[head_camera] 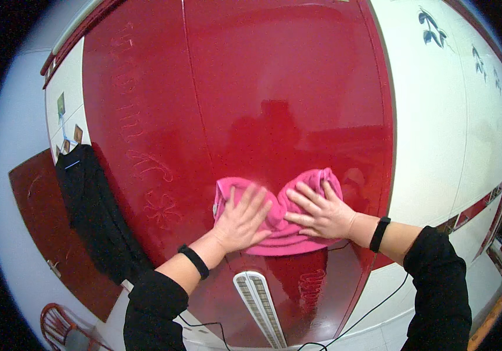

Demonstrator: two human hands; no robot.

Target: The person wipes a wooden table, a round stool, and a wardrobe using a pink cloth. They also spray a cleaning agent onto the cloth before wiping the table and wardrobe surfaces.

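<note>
A pink cloth [284, 245] lies bunched against a glossy red panel [277, 79], its lower part in curved folds. On the cloth's left part rests my left hand [242, 219], flat with its fingers spread and slightly blurred. My right hand [321, 210] presses on the right part, palm down, fingers apart. Between the hands the cloth is puckered. Both wrists wear black bands. The panel bears raised decorative lettering and a flower outline on its left side, and it mirrors dark shapes.
Black clothing [97, 210] hangs on a hanger at the left, before a brown door [40, 219]. A wooden chair [60, 327] stands lower left. Below the cloth is a long white-framed strip [259, 307]. Black cables run near both arms. White panels [435, 109] with leaf patterns flank the right.
</note>
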